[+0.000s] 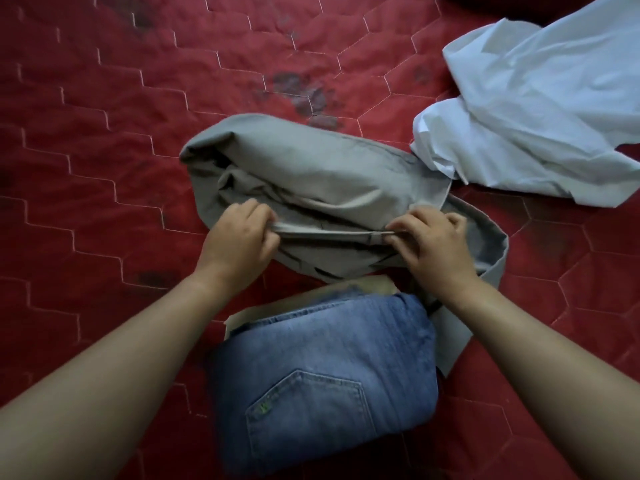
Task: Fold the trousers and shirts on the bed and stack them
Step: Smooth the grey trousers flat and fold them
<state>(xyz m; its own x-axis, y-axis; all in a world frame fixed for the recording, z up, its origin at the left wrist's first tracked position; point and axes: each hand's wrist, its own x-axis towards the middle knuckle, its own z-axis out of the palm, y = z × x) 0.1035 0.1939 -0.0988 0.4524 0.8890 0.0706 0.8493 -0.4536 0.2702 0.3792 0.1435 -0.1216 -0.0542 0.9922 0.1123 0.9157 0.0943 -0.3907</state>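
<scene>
Both bare forearms reach in from the lower corners and converge on the grey trousers, which lie bunched in the middle of the bed. The left hand and right hand are knuckles-up and level with each other. The fingers of each hand are curled and, with the thumb, pinch the trousers' near band, which runs straight and taut between them.

Between the forearms, just on the near side of the trousers, folded blue jeans rest on a pale folded garment, whose far corner meets the trousers' near edge. A crumpled white shirt lies at the far right, and its near corner touches the trousers' right end. A loose grey flap curves round the outside of the right hand.

Bare red quilted cover stretches wide to the left and beyond the trousers. A narrower strip shows to the right, below the shirt.
</scene>
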